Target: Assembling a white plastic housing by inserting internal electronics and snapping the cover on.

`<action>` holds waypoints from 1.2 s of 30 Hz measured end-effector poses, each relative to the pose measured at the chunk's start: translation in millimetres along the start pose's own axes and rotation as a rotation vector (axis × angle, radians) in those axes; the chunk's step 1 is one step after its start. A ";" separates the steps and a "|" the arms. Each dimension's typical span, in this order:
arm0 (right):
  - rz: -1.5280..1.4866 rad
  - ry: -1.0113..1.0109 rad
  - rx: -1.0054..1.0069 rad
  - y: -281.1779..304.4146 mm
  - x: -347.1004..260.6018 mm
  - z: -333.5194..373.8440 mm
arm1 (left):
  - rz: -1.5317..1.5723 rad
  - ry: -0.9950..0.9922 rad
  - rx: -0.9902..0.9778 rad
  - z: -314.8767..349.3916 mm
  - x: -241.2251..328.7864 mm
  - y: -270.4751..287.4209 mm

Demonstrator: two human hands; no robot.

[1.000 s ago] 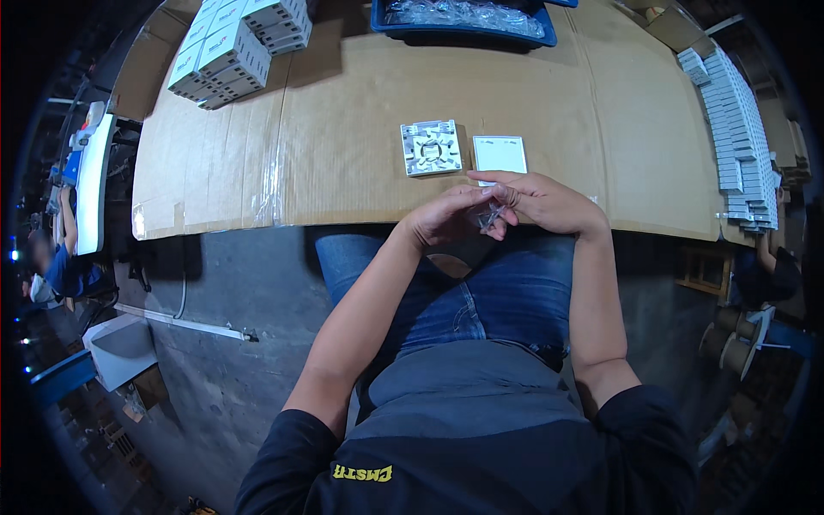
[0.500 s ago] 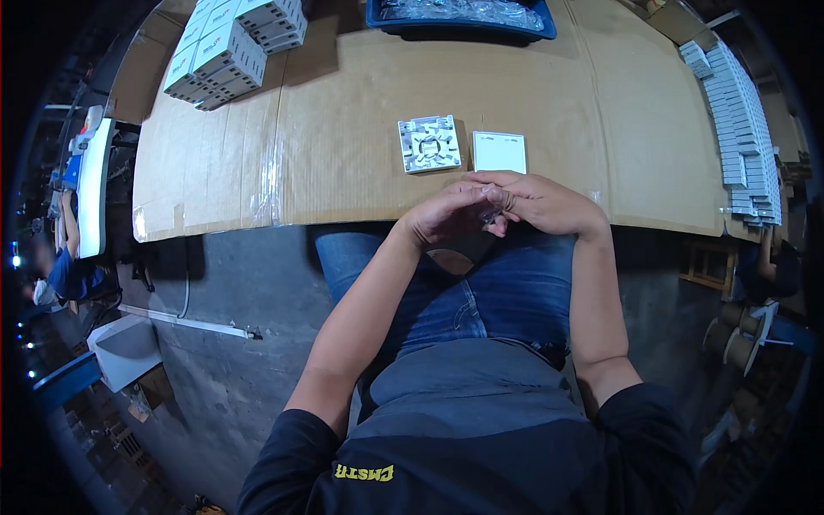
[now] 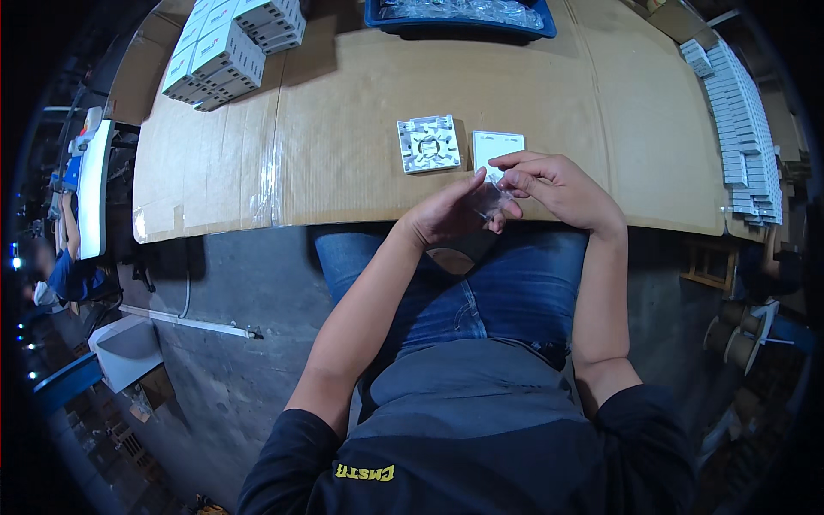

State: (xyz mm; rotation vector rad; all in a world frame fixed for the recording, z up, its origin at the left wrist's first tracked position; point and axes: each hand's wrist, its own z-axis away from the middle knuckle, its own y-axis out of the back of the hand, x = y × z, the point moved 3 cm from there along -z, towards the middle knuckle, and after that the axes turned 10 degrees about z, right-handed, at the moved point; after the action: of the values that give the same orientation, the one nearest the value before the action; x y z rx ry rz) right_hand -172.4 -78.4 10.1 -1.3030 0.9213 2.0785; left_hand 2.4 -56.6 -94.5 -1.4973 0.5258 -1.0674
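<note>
My left hand is at the table's front edge, palm turned inward, its fingers curled around a small crumpled clear plastic bag. From the other side my right hand pinches that bag between thumb and fingers. What the bag contains is too small to make out. Just beyond my hands, a square white plastic frame with a round centre lies on the cardboard. Beside it is a flat white square plate, its near edge partly covered by my right fingers.
Stacked white boxes stand at the far left of the cardboard-covered table. A blue tray of clear plastic bags sits at the back. Rows of white pieces line the right edge. Another person is at far left.
My hands have come apart from their clasped position. My right hand has shifted right and up, its fingers lifted, and more of the clear bag shows between my hands.
</note>
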 end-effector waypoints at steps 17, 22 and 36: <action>0.484 0.031 0.463 135.1 -8.1 -96.0 | -0.036 0.046 0.037 -0.4 -0.9 8.4; 0.580 0.150 0.816 219.2 -5.4 -168.5 | -0.052 0.069 0.046 -4.1 -0.1 1.9; 1.321 0.166 1.110 295.3 4.5 -265.5 | 0.068 0.096 -0.030 -9.0 2.2 0.9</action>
State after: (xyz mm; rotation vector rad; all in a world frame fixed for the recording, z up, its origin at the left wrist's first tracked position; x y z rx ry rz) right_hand -238.2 -470.0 5.0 -0.1442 2.9318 1.4622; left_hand -4.0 -63.4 -95.3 -1.4500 0.6578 -1.0862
